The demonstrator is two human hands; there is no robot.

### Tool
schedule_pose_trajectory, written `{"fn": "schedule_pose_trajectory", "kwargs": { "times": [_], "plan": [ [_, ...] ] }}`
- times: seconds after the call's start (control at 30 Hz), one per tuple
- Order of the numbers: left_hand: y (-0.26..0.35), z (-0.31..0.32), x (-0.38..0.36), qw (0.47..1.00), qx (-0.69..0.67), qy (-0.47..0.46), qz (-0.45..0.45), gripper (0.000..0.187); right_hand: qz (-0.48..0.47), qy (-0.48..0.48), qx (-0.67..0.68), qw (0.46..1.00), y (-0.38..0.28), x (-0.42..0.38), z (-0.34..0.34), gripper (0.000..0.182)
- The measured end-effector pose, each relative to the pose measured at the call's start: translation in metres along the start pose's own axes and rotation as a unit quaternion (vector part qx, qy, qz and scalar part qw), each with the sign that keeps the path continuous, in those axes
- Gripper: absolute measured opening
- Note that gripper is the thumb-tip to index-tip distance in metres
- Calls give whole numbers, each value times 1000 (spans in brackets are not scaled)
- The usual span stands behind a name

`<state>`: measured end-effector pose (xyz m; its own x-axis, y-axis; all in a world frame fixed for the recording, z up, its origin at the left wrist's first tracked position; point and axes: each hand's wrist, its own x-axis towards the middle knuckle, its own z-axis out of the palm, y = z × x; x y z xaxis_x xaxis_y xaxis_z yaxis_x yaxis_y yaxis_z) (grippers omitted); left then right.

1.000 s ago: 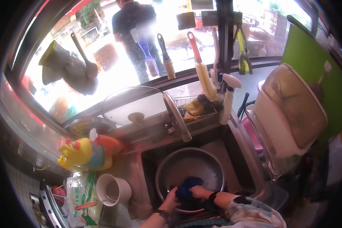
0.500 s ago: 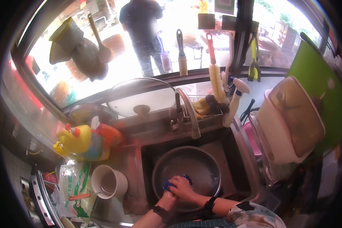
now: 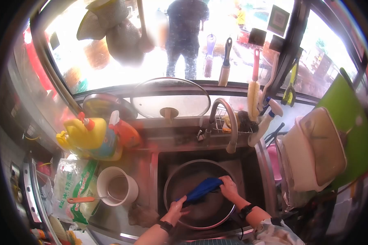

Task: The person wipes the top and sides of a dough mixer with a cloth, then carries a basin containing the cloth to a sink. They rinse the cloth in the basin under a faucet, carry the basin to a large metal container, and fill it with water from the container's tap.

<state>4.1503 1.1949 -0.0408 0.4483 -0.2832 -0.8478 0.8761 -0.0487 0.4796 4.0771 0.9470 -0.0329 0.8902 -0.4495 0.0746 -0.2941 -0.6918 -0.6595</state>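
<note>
A big window (image 3: 110, 61) fills the top, and a person stands outside it. On the right sits a white bin (image 3: 310, 157) with a brown lid, next to a green board (image 3: 347, 118).

Below the window is the sink (image 3: 249, 163). A tap (image 3: 229, 122) bends over it. A big round metal bowl (image 3: 171, 192) lies in the sink and takes up most of it.

A glass lid (image 3: 171, 98) leans on the wall behind the tap. Brushes (image 3: 253, 87) hang by the window. To the left stand a yellow bottle (image 3: 84, 134) and an orange bottle (image 3: 124, 132), touching. Under them lies a bag (image 3: 71, 190) with green print. Just beside the bag is a white cup (image 3: 116, 190) with an orange-handled tool (image 3: 86, 199) sticking out of it.

Both arms come up from the bottom edge into the bowl. A blue cloth (image 3: 200, 190) is stretched between the two hands, inside the bowl.

The right hand (image 3: 229, 188) is bent at the wrist with its back up. Its fingers are curled tight round the top end of the cloth. There is a dark band on that wrist.

The left hand (image 3: 176, 210) is lower, near the bowl's front rim. Its fingers are closed on the bottom end of the cloth. This wrist has a dark band too
</note>
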Motion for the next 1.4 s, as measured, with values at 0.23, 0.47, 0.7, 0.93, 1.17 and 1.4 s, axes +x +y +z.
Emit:
{"fn": "schedule_pose_trajectory", "kwargs": {
  "times": [0.23, 0.47, 0.7, 0.93, 1.17, 1.4],
  "plan": [
    [15, -13, -23, 988, 10, -92, 121, 33, 221, -80, 413, 880, -8, 6, -36, 30],
    [19, -13, -6, 994, -51, -38, 84, 32, 160, -85, 322, 929, 11, 34, -14, 48],
    [-8, -20, 0, 999, -11, -36, 21, 31, 181, -141, -38, 973, 71, 4, 100, 58],
    [-38, -36, 31, 998, -14, -12, -64, 38, -10, -499, 79, 863, 44, -9, 119, 46],
    [-47, -36, 35, 996, -28, 18, -82, 50, 82, -45, -149, 984, 30, -13, 94, 48],
    [-13, 4, 10, 977, -25, 105, -184, 58, -45, -363, 28, 930, -3, -40, 115, 51]
  ]
}}
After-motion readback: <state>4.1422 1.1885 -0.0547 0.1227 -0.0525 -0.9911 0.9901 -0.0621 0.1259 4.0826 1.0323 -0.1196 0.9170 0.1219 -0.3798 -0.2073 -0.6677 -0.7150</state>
